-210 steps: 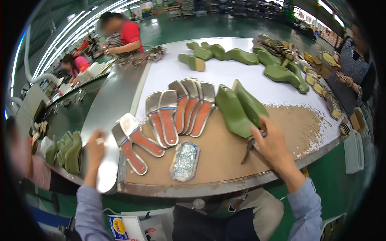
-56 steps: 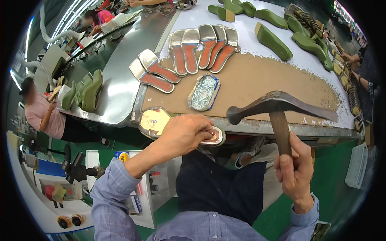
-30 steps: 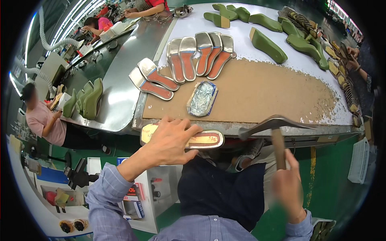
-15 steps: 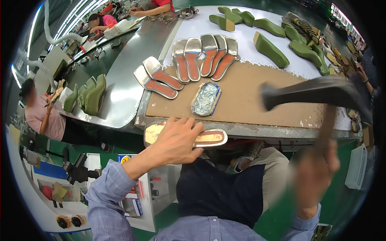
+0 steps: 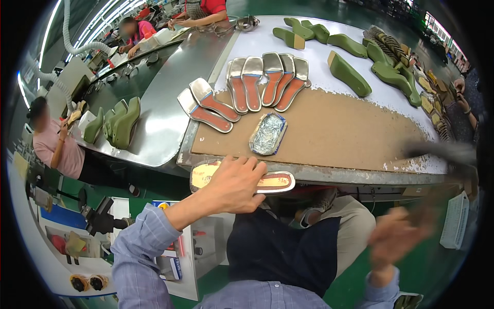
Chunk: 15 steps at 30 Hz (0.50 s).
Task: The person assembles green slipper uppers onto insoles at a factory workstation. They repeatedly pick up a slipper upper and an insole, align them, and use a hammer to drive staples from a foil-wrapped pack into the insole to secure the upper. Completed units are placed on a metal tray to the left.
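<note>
The left hand (image 5: pixel 231 184) clamps across the middle of a pale sole (image 5: pixel 276 182), low centre of the frame, just by the front edge of the table (image 5: pixel 334 173). The right hand (image 5: pixel 395 234), well apart at lower right, grips a hammer (image 5: pixel 443 151) (badly blurred, head and all). For clean hammering, the sole probably wants firm, level pressure, knuckles well clear and each blow square. Nails (image 5: pixel 266 135) fill a small dish mid-frame, seemingly handy; silver-topped insoles (image 5: pixel 252 92) fan out above it. Green moulds (image 5: pixel 350 74) crowd the upper right, and the table lip could cramp the left fingers.
</note>
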Each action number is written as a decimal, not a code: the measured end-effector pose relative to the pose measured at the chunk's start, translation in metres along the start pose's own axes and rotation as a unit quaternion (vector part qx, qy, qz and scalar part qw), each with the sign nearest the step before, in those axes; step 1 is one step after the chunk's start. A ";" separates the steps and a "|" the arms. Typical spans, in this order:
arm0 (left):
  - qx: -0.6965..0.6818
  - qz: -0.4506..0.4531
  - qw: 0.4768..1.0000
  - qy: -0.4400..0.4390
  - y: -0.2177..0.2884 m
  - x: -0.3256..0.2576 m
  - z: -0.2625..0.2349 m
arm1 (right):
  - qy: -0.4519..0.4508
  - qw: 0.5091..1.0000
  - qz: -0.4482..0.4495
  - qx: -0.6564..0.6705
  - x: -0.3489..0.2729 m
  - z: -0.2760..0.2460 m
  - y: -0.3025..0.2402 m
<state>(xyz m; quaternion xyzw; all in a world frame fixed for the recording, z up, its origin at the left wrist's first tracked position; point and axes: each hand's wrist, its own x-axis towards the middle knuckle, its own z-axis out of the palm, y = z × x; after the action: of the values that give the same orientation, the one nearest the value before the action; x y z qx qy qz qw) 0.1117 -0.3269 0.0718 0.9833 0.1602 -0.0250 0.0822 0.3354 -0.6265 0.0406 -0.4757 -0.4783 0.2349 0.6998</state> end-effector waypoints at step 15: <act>0.002 0.085 0.995 -0.056 -0.006 0.033 0.013 | -0.047 0.648 0.021 -0.760 0.090 -0.049 0.109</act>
<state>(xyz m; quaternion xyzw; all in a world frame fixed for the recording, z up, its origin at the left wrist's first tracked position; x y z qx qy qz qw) 0.1413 -0.3135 0.0554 0.9905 0.0713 -0.0736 0.0914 0.4323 -0.5297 -0.0209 -0.8391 -0.5112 -0.1744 0.0646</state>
